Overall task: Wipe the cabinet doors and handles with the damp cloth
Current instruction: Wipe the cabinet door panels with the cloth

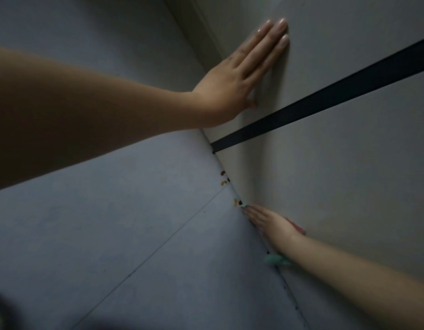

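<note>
On cabinet door (349, 151): 2 hands flat – left hand (234, 77) bare, right hand (270, 222) presses cloth (299, 228).

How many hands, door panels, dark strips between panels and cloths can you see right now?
Hands: 2, the left hand flat on the upper door panel, the right hand low on the lower door panel
Door panels: 2
Dark strips: 1
Cloths: 1, mostly hidden
Total: 6
</note>
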The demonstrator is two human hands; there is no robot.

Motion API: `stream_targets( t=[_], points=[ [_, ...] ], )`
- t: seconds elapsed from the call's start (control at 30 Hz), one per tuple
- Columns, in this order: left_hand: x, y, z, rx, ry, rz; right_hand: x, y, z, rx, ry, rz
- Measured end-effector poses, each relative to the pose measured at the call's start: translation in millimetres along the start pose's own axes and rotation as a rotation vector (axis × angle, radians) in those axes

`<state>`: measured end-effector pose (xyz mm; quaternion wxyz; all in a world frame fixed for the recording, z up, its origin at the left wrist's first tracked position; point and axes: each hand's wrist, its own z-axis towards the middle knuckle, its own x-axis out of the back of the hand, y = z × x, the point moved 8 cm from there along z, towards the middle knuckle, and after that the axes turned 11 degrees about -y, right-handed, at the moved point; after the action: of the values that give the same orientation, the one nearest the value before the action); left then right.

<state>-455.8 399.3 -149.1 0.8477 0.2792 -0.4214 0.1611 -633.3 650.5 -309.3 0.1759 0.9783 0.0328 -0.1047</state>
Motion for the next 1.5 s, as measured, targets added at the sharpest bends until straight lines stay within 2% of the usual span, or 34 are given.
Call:
stream_targets(
  t=[0.1, 0.27, 0.5, 0.63, 0.73, 0.83, 1.07, 1.17, 1.27, 1.37, 1.5],
  points=[
    [0.8, 3.3, 0.5, 0.007, -0.006, -0.015, -0.2, 4.2, -1.1, 0.037, -0.019, 0.06],
    [-3.6, -0.3, 1.2, 0.042, -0.031, -0.012, 37.9, 62.5, 21.7, -0.156, 0.095, 0.097],
    [-3.5, -0.3, 0.8, 0.036, -0.008, 0.0, 25.2, 49.2, -11.1, -0.144, 0.06, 0.049],
    [-1.0, 1.5, 0.2, 0.022, -0.011, 0.004, 56.6, 113.0, 12.2, -0.267, 0.157, 0.103],
    [-0.3, 2.4, 0.1, -0.002, -0.009, 0.004, 74.6, 136.8, 25.2, -0.309, 0.156, 0.043],
    [2.4, 2.0, -0.4, -0.006, -0.01, -0.003, 68.0, 117.2, 23.8, -0.274, 0.135, 0.014],
    [1.9, 1.5, -0.2, -0.001, -0.035, 0.007, 14.7, 31.3, -7.7, -0.018, -0.016, 0.032],
    [3.2, 3.9, -0.6, 0.01, -0.021, -0.015, 7.1, 26.0, -9.1, 0.035, -0.043, 0.08],
    [-10.1, 4.4, -2.4, 0.136, -0.115, -0.14, 13.6, 27.4, -2.1, -0.008, 0.014, 0.089],
    [-20.7, 0.6, -10.7, 0.311, -0.229, -0.137, 6.5, 7.1, -3.9, -0.085, 0.097, 0.048],
    [-19.5, 21.8, -18.1, 0.395, -0.249, -0.175, -34.1, -62.4, -33.6, -0.012, 0.015, 0.032]
  ],
)
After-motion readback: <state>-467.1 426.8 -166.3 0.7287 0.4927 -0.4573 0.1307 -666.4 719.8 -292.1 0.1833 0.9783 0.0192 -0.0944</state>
